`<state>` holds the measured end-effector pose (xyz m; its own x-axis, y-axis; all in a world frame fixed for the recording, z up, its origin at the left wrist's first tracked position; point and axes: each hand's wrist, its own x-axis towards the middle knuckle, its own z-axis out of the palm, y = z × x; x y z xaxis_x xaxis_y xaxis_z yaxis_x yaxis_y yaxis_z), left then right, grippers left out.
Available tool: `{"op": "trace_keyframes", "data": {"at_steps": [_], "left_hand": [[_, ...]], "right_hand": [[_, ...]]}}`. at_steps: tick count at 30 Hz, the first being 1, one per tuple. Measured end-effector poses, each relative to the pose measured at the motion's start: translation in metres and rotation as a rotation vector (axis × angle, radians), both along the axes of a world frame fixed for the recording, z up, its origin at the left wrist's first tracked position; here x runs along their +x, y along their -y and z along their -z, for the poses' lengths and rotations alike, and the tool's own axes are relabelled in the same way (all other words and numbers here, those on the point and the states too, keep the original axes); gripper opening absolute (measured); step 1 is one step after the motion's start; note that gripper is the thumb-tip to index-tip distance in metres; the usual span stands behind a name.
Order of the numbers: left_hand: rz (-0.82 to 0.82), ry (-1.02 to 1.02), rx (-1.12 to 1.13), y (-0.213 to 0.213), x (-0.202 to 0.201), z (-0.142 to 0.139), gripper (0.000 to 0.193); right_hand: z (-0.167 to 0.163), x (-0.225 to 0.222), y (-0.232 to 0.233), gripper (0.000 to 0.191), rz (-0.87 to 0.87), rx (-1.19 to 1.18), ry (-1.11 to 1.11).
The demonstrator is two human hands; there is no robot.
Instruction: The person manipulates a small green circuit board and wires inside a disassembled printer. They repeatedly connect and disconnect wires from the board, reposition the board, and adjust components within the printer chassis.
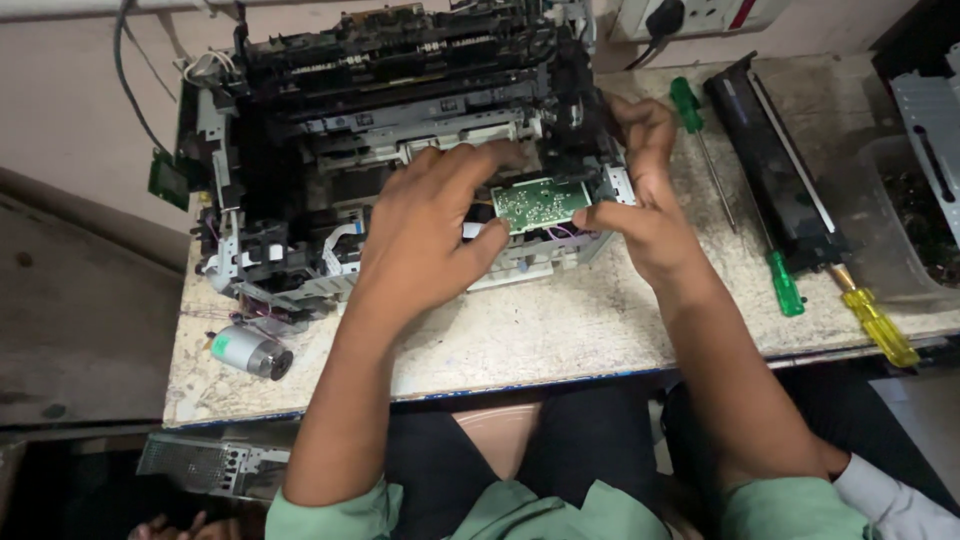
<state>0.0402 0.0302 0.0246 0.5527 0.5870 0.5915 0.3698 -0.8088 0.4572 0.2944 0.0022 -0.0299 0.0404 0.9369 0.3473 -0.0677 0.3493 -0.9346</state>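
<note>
A stripped-down black printer (380, 90) with bare frame and wiring stands on a worn table (560, 330). A small green circuit board (540, 202) sits at its front right side. My left hand (435, 225) lies over the printer's front, fingers spread, thumb touching the board's left edge. My right hand (640, 190) grips the board's right edge and the printer's corner, with the fingers curled over the frame.
A green-handled screwdriver (690, 110) lies right of the printer, near a long black cartridge (775, 160). A second green-handled tool (785, 283) and a yellow-handled one (880, 325) lie near the front edge. A small silver motor (250, 352) rests at front left. A wall socket (690, 15) is behind.
</note>
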Motion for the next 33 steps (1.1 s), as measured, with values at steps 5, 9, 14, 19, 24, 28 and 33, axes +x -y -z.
{"op": "trace_keyframes", "data": {"at_steps": [5,9,14,19,24,28,33], "left_hand": [[0.003,-0.054,0.035,0.000,-0.001,0.001,0.053],[-0.012,-0.078,0.036,0.003,-0.001,-0.002,0.046],[0.015,-0.081,0.062,0.006,0.000,-0.005,0.036],[-0.007,-0.147,0.261,0.011,0.001,-0.004,0.037],[0.059,-0.241,0.348,0.014,0.006,-0.004,0.038],[0.060,-0.288,0.367,0.016,0.007,-0.007,0.043],[0.044,-0.307,0.344,0.016,0.008,-0.007,0.036]], "right_hand": [[0.003,-0.002,0.002,0.097,0.014,0.073,0.074],[0.005,0.003,0.001,0.094,-0.050,0.149,0.175],[0.007,0.014,-0.003,0.082,-0.034,0.271,0.080],[0.010,0.020,-0.007,0.070,0.406,0.540,0.297],[0.015,0.019,-0.002,0.064,0.455,0.662,0.393],[0.015,0.018,0.000,0.066,0.440,0.657,0.460],[0.013,0.014,-0.004,0.068,0.416,0.704,0.487]]}}
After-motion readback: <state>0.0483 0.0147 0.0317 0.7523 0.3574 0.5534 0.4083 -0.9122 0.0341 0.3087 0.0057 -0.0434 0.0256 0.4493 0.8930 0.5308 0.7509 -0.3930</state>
